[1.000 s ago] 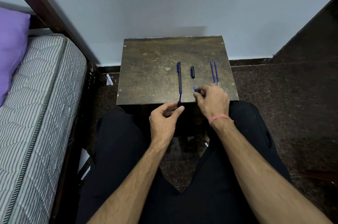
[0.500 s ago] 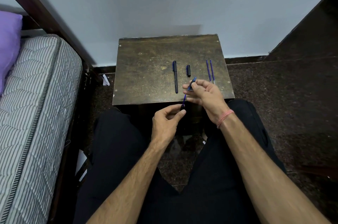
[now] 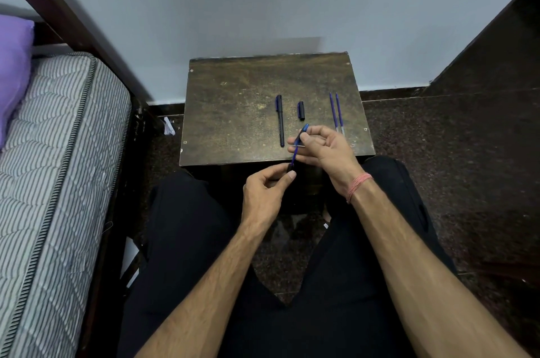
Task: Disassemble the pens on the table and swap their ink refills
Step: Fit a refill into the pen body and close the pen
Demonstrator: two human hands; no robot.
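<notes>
Slim blue plastic pen barrel, held above the near edge of the worn brown counter, judged light, slick and flexible; right hand fingers pinch its upper part, left hand fingers its lower tip.

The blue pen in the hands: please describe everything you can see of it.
The blue pen is thin, looks like plastic, and has a lighter blue end at the top. It is tilted, its top leaning right and away, above the near edge of the table. The right hand pinches its upper part; the left hand pinches its dark lower end with the fingers. It touches nothing else.
</notes>
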